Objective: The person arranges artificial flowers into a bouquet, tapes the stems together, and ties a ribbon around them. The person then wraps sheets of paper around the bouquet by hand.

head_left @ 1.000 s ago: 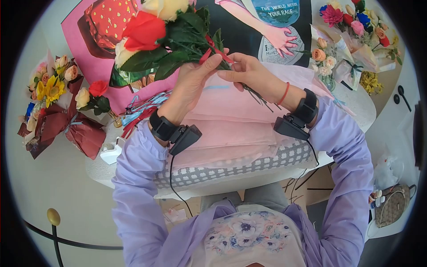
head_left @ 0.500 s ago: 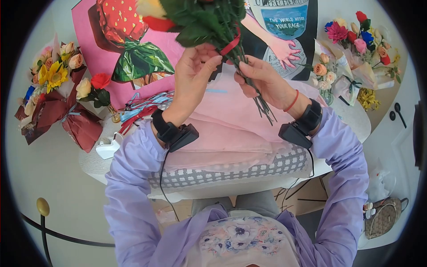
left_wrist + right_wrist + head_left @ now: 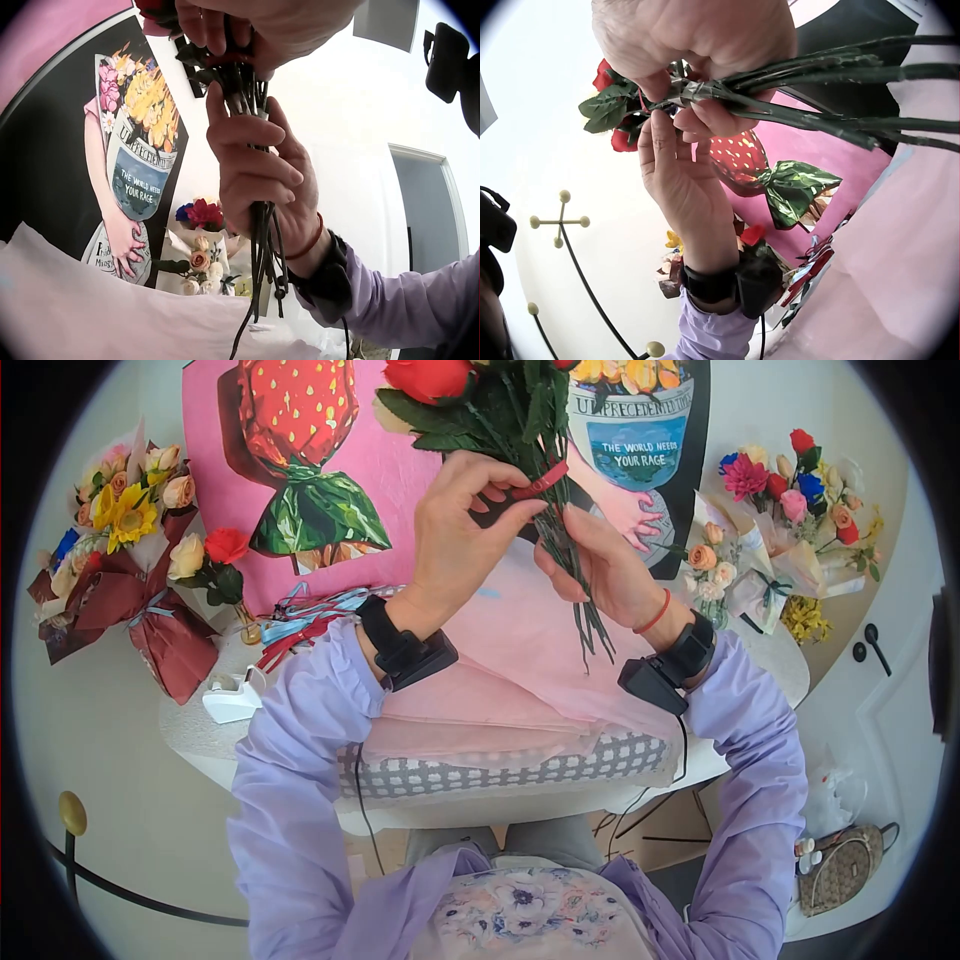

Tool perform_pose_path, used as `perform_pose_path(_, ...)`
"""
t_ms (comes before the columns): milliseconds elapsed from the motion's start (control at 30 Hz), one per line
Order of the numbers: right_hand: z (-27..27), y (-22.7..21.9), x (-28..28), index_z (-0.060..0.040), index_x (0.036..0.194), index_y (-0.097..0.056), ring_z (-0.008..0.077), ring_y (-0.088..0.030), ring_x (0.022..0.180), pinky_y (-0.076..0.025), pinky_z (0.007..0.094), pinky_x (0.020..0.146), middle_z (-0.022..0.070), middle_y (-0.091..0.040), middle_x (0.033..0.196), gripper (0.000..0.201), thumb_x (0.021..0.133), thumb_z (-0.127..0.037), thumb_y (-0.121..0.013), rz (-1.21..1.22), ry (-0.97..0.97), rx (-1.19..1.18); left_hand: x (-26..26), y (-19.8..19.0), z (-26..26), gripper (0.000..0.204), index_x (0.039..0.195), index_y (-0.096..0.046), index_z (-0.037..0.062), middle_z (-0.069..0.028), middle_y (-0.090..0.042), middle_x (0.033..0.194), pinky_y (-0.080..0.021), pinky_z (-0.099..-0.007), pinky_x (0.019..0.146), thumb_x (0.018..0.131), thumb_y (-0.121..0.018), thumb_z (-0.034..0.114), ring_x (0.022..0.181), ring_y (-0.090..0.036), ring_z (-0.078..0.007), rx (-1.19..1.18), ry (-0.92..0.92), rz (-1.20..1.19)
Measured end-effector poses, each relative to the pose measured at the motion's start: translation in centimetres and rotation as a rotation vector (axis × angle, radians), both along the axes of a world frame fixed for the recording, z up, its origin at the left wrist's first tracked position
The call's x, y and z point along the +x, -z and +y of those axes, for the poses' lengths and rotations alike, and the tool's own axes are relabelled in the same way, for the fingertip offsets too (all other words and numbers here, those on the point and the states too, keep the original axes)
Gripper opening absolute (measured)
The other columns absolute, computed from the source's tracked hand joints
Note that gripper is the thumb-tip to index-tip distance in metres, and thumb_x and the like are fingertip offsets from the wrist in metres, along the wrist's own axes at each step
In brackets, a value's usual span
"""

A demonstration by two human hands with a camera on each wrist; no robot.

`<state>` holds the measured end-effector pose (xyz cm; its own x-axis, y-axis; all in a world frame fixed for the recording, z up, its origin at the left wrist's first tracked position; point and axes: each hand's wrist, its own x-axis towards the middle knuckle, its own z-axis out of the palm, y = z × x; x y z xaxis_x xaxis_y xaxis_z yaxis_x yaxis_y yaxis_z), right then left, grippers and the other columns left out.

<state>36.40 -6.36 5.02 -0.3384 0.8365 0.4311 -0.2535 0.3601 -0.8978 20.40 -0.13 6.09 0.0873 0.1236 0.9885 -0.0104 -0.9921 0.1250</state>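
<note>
My right hand grips the green stems of a bunch of flowers held up above the table, their cut ends pointing down. Red roses and dark leaves show at the top, the bunch partly cut off by the frame. A red ribbon lies across the stems just above that grip. My left hand has its curled fingertips at the ribbon's left end, the thumb near the stems. In the right wrist view, a shiny band wraps the stems between both hands.
Pink wrapping sheets cover a checked cushion on the white table. Left are a maroon-wrapped bouquet, a small vase of roses, loose ribbons and a white tape dispenser. Wrapped bouquets stand right; posters lean behind.
The bunch has turned from lying sideways to nearly upright, stems downward. My left hand has let go of the stems and come up to the ribbon; the right hand has taken a fuller grip.
</note>
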Motion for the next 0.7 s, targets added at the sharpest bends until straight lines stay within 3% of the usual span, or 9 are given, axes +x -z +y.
perform_pose_path(233, 0.0, -0.1, 0.2, -0.0023, 0.116, -0.044, 0.0076, -0.044, 0.044, -0.032, 0.0189, 0.039, 0.0059, -0.052, 0.070, 0.045, 0.094, -0.040, -0.032, -0.006, -0.085, -0.045, 0.3, -1.2, -0.6, 0.012, 0.076, -0.060, 0.0030, -0.0038, -0.053, 0.073, -0.043, -0.0252, 0.055, 0.069, -0.069, 0.007, 0.063, -0.053, -0.0142, -0.114, 0.095, -0.001)
perform_pose_path(333, -0.1, -0.1, 0.2, -0.0014, 0.120, -0.042, 0.0076, -0.042, 0.043, -0.031, 0.0190, 0.040, 0.0054, -0.051, 0.069, 0.049, 0.095, -0.041, -0.029, -0.020, -0.084, -0.025, 0.0, -1.6, -1.3, 0.011, 0.074, -0.060, 0.0043, -0.0030, -0.052, 0.072, -0.042, -0.0261, 0.053, 0.069, -0.069, 0.008, 0.063, -0.053, -0.0142, -0.114, 0.036, -0.001)
perform_pose_path(400, -0.3, 0.0, 0.2, -0.0012, 0.120, -0.042, 0.0078, -0.041, 0.042, -0.031, 0.0195, 0.041, 0.0052, -0.050, 0.069, 0.051, 0.095, -0.043, -0.027, -0.004, -0.074, -0.046, 0.1, -1.6, -1.5, 0.009, 0.076, -0.059, 0.0004, -0.0016, -0.049, 0.070, -0.037, -0.0217, 0.053, 0.072, -0.066, 0.002, 0.060, -0.045, -0.0084, -0.058, 0.011, 0.015)
perform_pose_path(633, -0.6, -0.2, 0.3, -0.0017, 0.123, -0.039, 0.0083, -0.040, 0.042, -0.030, 0.0201, 0.041, 0.0057, -0.050, 0.069, 0.054, 0.094, -0.045, -0.023, 0.017, -0.100, -0.091, -0.7, -1.1, -1.7, 0.013, 0.081, -0.058, 0.0019, 0.0006, -0.048, 0.065, -0.036, -0.0224, 0.052, 0.072, -0.067, 0.003, 0.057, -0.041, -0.0084, 0.066, -0.091, 0.036)
perform_pose_path(700, -0.8, -0.5, 0.1, -0.0019, 0.124, -0.038, 0.0083, -0.039, 0.042, -0.030, 0.0202, 0.040, 0.0059, -0.049, 0.069, 0.055, 0.095, -0.045, -0.021, 0.021, -0.118, -0.089, -1.0, -0.5, -1.4, 0.014, 0.083, -0.057, 0.0019, 0.0005, -0.052, 0.065, -0.037, -0.0219, 0.053, 0.073, -0.067, 0.003, 0.057, -0.044, -0.0073, -0.110, -0.011, 0.074)
